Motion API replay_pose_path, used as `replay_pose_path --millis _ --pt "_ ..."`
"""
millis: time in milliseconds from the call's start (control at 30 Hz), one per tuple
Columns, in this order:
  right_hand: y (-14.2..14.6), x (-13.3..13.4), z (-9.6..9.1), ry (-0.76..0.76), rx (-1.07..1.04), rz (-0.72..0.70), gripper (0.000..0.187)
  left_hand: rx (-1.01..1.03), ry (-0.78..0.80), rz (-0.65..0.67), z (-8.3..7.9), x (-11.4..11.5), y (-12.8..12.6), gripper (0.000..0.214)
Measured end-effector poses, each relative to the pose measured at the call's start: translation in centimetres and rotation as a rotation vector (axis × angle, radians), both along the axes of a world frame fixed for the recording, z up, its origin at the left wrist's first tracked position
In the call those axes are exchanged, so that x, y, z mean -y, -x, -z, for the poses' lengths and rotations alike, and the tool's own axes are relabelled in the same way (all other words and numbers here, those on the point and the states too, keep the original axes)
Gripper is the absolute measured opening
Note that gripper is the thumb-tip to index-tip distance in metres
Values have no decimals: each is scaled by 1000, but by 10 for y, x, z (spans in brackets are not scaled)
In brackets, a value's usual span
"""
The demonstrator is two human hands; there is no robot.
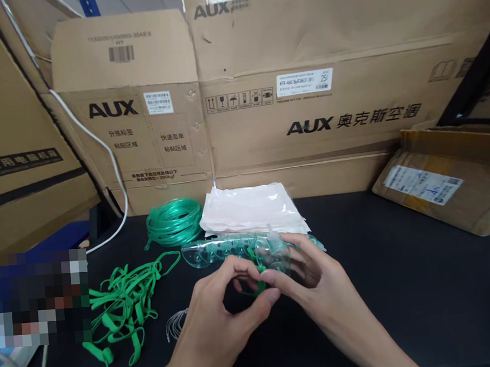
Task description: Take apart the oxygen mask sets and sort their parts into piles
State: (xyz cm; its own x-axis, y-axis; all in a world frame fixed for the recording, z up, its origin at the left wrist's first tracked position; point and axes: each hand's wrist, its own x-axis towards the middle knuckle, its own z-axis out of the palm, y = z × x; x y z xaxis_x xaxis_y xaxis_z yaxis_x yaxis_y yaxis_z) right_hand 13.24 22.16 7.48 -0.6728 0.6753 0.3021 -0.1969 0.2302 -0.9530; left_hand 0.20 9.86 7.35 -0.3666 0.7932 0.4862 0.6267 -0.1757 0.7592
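My right hand [325, 281] holds a clear green oxygen mask [280, 255] from its right side, the pale connector pointing up. Its thumb reaches across to the mask's near edge. My left hand [220, 314] is closed in a pinch at that edge, on a green elastic strap [258, 287] that runs at the mask. The fingers partly hide where strap and mask meet. Just behind lies a row of nested clear green masks [203, 252]. Left of my left hand is a tangled pile of green elastic straps [125, 303], with thin metal wires [176, 325] beside it.
Coiled green tubing [174, 222] and a stack of white plastic bags [247, 208] sit at the back of the black table [404, 306]. Tall cardboard panels [308, 129] stand behind. A cardboard box [442, 186] rests at the right, and a white cable [108, 148] hangs at the left.
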Motion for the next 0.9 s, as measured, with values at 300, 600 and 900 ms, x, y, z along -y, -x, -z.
replay_pose_path --millis 300,600,900 --pt "2 9 -7 33 27 -74 29 35 41 78 2 -7 -3 7" --pt "-35 -42 -39 83 -221 402 51 223 224 82 1 -4 7 12" --pt "-32 -20 19 -61 110 107 44 -241 242 -189 -25 4 50 24"
